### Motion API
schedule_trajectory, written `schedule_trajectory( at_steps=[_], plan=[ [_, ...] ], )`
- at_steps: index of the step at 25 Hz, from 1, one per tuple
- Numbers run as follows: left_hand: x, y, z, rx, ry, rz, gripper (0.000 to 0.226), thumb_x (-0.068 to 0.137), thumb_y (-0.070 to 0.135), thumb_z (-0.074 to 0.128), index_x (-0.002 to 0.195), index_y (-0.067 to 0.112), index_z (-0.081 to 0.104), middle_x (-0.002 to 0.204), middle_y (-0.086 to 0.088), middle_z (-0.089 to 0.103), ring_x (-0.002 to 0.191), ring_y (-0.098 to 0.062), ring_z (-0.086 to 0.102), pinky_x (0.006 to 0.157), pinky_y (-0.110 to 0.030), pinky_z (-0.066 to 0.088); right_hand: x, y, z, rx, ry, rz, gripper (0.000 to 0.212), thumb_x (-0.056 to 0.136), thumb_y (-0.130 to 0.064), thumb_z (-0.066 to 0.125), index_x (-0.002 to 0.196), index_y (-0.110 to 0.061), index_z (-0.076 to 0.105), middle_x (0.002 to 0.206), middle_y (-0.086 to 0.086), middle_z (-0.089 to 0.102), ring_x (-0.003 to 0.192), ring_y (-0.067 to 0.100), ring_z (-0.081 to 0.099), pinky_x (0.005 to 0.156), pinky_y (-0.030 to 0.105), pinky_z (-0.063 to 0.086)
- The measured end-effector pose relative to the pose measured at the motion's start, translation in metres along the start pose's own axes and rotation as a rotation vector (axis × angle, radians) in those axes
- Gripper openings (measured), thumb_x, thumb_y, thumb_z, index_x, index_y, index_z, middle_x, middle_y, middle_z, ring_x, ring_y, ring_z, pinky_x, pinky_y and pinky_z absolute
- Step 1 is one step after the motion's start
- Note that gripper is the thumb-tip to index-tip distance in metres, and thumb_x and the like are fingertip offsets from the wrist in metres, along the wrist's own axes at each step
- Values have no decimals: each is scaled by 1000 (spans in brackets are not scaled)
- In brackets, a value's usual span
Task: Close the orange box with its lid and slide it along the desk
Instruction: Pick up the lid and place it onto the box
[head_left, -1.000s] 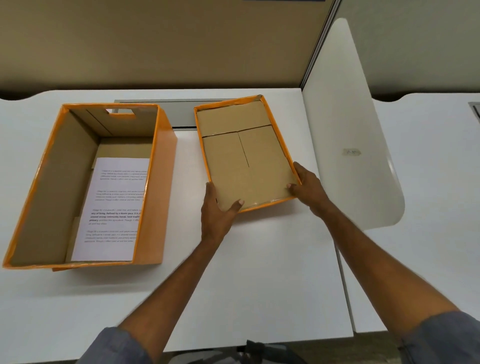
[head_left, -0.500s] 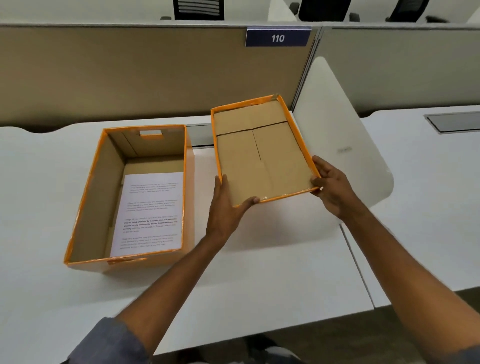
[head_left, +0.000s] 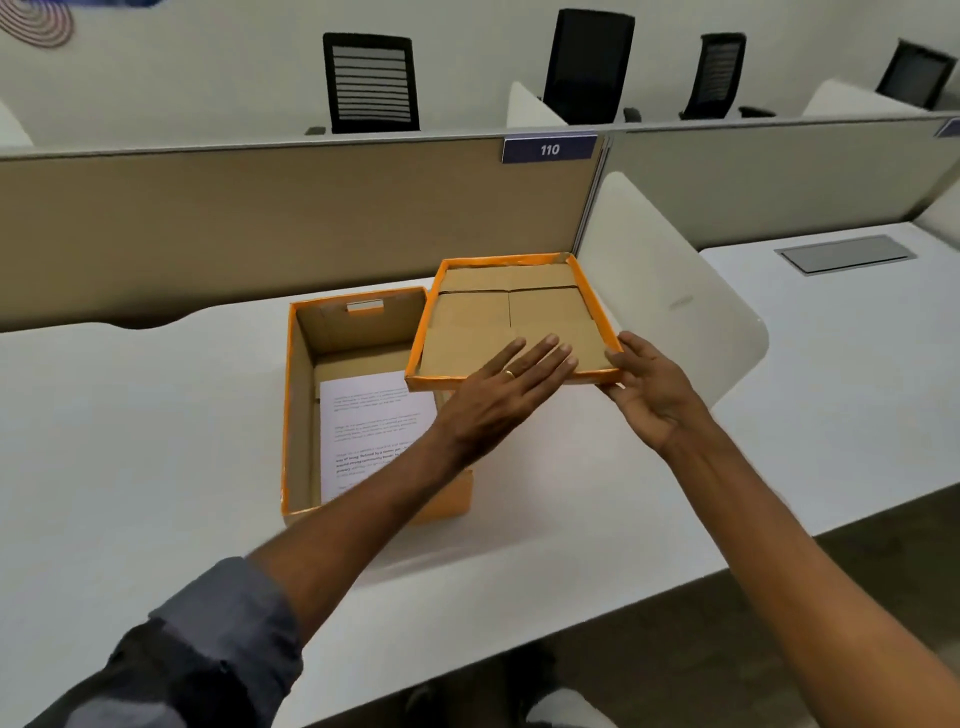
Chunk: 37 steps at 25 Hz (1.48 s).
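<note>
The orange box (head_left: 300, 410) stands open on the white desk (head_left: 130, 447), with a printed sheet of paper (head_left: 371, 426) lying on its bottom. The orange lid (head_left: 498, 312) hangs in the air with its brown cardboard inside facing up, overlapping the box's far right corner. My left hand (head_left: 498, 400) grips the lid's near edge, fingers spread flat on the inside. My right hand (head_left: 649, 395) holds the near right corner from the side and below. My left forearm hides the box's near right part.
A white curved divider (head_left: 675, 296) stands right of the lid, between this desk and its neighbour. A beige partition (head_left: 260, 223) with a "110" sign closes off the back. A grey cable hatch (head_left: 847, 253) sits in the neighbouring desk. Black office chairs (head_left: 371, 83) stand beyond.
Both hands lifted the lid off the desk and carried it left, over the box's right side. My left fingers now lie flat inside the lid. The camera tilted up.
</note>
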<state>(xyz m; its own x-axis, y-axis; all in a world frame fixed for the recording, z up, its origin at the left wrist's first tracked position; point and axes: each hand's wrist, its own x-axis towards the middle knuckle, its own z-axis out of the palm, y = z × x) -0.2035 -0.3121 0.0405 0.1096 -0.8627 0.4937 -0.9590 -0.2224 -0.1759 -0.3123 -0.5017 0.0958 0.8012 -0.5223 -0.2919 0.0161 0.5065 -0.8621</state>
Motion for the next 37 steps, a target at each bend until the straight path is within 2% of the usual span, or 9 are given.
schedule_trajectory(
  at_steps=[3,5,8,13,16,21,26,33,37],
  plan=[
    [-6,-14,-22,4,85,6,60,101,-5,8,154,6,34,160,-15,42,150,-31,37,124,-46,24,-18,-10,23,32,-64,-59,54,102,-22,57,151,-7,39,151,15,49,136,32,52,97,37,56],
    [-3,-21,-38,-35,194,-109,59,96,-15,32,151,5,41,155,-16,48,146,-33,44,122,-47,31,-20,-15,40,66,-82,-60,61,102,-38,52,154,-9,35,154,11,47,139,28,51,93,34,59],
    [8,-27,-64,-151,402,-392,57,92,-16,54,147,0,48,150,-17,54,143,-33,49,119,-53,39,-19,3,67,125,-79,65,63,101,-44,52,150,-7,40,157,12,43,143,31,46,94,41,58],
    [18,-11,-95,-497,754,-810,56,105,16,50,157,11,29,165,-2,31,153,-24,34,119,-44,39,-19,67,111,26,-240,320,69,98,-51,51,152,-12,37,157,13,45,139,35,50,112,51,45],
    [13,4,-100,-615,846,-1175,62,105,30,51,159,22,23,164,-3,36,145,-23,44,114,-41,45,-24,91,130,51,-263,302,57,99,-50,52,147,-20,46,143,9,61,127,32,62,98,49,57],
    [-37,28,-84,-581,788,-1403,90,103,32,53,160,21,-16,170,9,-17,158,-5,0,120,-14,16,-14,109,113,-173,-145,39,47,94,-30,69,137,-24,54,131,1,66,117,27,66,81,38,62],
    [-110,48,-60,-731,610,-1682,120,86,41,77,159,27,-17,173,-3,2,159,-26,14,125,-53,26,6,124,97,-232,-231,99,68,91,-5,70,153,-14,41,143,11,60,124,32,62,93,46,58],
    [-158,71,-49,-656,453,-1724,106,87,59,65,159,35,-10,171,-1,9,157,-32,20,114,-60,41,19,154,92,-457,-393,70,66,94,-11,68,153,-11,38,145,11,56,131,35,57,106,58,49],
    [-187,73,-48,-546,348,-1722,92,87,66,58,159,31,14,173,1,0,159,-28,8,115,-52,38,24,154,89,-675,-398,-69,70,91,-22,73,153,-12,42,148,13,56,130,33,59,104,56,52]
  ],
)
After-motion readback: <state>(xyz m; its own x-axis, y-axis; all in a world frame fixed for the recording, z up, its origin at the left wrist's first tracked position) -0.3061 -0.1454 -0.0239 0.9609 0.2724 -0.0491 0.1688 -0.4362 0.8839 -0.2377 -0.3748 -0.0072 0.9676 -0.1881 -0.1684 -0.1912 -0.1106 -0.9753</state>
